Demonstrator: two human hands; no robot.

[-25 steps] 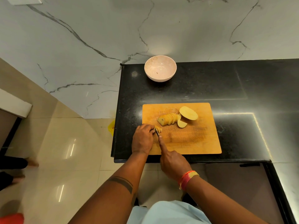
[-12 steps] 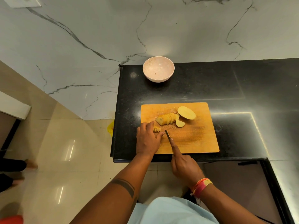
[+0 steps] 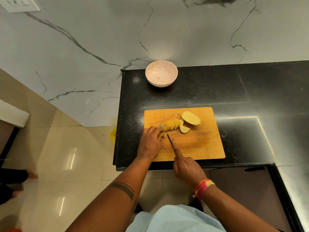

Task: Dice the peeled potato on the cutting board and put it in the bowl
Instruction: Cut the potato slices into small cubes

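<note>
Black speckled stone counter holds a rectangular wooden cutting board. Left hand pinches small yellow potato slices at the board's near-left; right hand grips a slim knife just beside them. Best kept fingertips tucked — cuts short, even. Pale round bowl sits well apart.

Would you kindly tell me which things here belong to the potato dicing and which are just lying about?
In the job: cutting board; potato slices; potato half; small piece; knife in the right hand; left hand holding a potato bit; bowl, holding no potato.

Lying about: wall switch plate; yellow thing on the floor.
</note>
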